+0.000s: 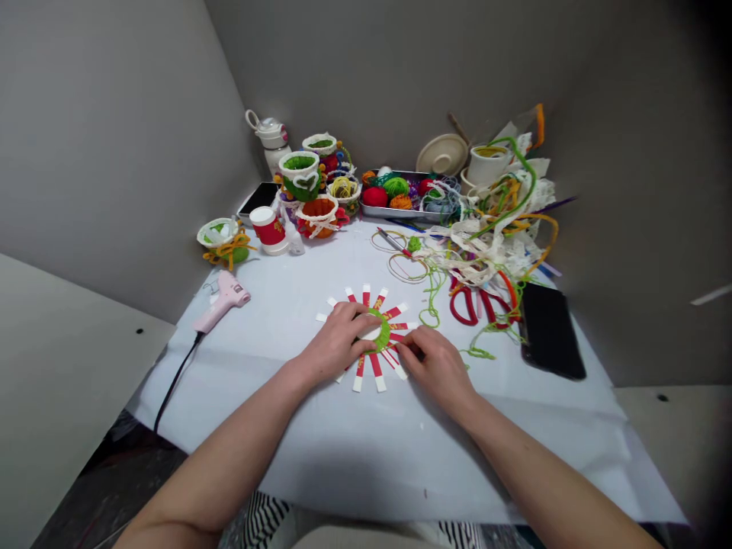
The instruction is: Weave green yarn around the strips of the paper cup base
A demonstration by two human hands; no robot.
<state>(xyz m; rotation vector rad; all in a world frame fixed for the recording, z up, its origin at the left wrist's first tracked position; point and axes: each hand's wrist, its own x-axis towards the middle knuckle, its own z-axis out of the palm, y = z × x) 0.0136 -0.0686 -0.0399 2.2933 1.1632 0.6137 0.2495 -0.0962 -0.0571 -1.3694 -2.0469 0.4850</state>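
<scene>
Both hands work close together on a flat, sunburst-shaped red-and-white paper-strip disc (pixel 369 374), which lies on the white-covered desk (pixel 343 465) directly in front of the person. Its strips radiate from a bright green yarn ring (pixel 382 333). The left hand (pixel 335 343) lies over the disc's centre, its fingers bearing down across the ring's left side. The right hand (pixel 431 368) meets it from the other side, with its fingertips (pixel 403 347) pinched on the strips at the ring's lower right edge.

Just right of the hands, loose green yarn (pixel 431 301) trails across the desk towards red-handled scissors (pixel 477 305), which lie beneath a tangled heap of cream lace and green and orange pipe cleaners (pixel 492 244). A black smartphone (pixel 550 329) lies beyond the scissors, at the desk's right side. On the left sits a pink hot glue gun (pixel 226 299) with a black cord (pixel 177 381). Along the far edge stand yarn-wrapped baskets (pixel 300 175) and a metal tray (pixel 394 215) holding colourful yarn balls.
</scene>
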